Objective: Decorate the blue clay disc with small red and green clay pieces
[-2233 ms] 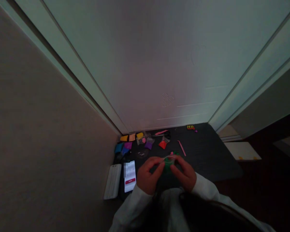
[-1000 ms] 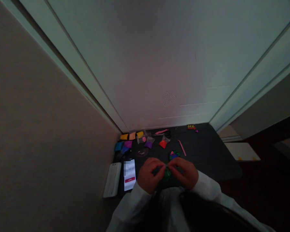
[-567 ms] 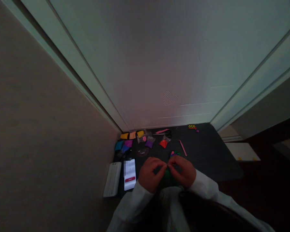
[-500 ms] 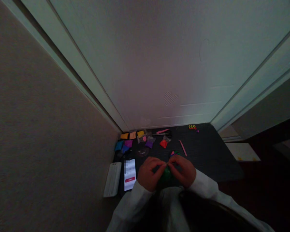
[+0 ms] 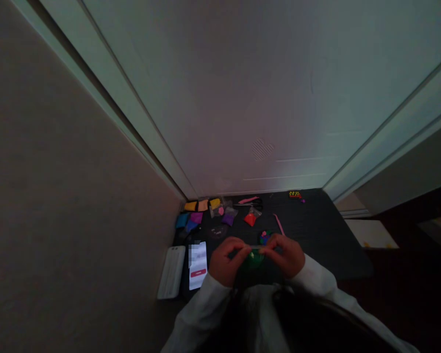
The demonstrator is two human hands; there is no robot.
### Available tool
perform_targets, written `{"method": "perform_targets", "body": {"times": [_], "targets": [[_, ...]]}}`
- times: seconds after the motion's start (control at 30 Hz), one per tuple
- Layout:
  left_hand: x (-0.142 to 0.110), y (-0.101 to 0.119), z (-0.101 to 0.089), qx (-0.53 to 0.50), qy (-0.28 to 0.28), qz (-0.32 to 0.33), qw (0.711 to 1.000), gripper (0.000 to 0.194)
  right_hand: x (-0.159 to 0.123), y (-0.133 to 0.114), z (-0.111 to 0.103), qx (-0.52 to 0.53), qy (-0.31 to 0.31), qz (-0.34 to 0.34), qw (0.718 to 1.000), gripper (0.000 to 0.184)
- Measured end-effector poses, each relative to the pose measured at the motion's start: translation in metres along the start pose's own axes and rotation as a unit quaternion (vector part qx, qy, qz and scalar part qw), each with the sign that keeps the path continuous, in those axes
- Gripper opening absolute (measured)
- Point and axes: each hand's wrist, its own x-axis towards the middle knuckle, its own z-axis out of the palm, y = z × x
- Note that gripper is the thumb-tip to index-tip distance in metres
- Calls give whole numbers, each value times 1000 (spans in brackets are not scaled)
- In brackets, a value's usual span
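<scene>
A small clear plastic bag with green stuff inside (image 5: 255, 257) hangs between my hands over the near edge of the dark table. My left hand (image 5: 227, 261) pinches one end of its top edge. At the other end, the fingertips of my right hand (image 5: 287, 256) are closed on it, with the edge drawn straight between them. Just beyond my right fingers lies a small dark piece with pink, blue and green bits (image 5: 265, 236), partly hidden. A bag of red material (image 5: 250, 218) rests farther back.
Several coloured packets, such as an orange one (image 5: 190, 206) and a purple one (image 5: 228, 219), lie at the back left. Scissors (image 5: 255, 203), pink tweezers (image 5: 279, 224), a lit phone (image 5: 197, 264), a white case (image 5: 171, 272) and a yellow-dotted piece (image 5: 294, 194) share the table (image 5: 327, 240).
My right hand has shifted right, so my fingertips are farther apart and the bag's top edge is stretched between them. More of the colourful piece behind shows.
</scene>
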Motion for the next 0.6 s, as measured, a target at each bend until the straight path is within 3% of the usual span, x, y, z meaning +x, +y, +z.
{"method": "perform_targets", "body": {"times": [0.13, 0.23, 0.37, 0.47, 0.6], "targets": [[-2, -11, 9, -78, -95, -67, 990, 51, -1, 11, 0, 33, 8, 78, 996, 22], [-2, -24, 16, -80, -139, -124, 979, 40, -3, 23, 6, 32, -7, 93, 995, 23], [6, -57, 18, -63, -112, -191, 973, 25, -9, 63, 15, -4, -5, 119, 993, 27], [16, -90, 11, -61, -79, -269, 958, 23, -21, 116, 12, -76, 46, 177, 980, 32], [30, -130, -6, -68, -15, -387, 919, 27, -51, 188, -2, -194, 108, 263, 939, 32]]}}
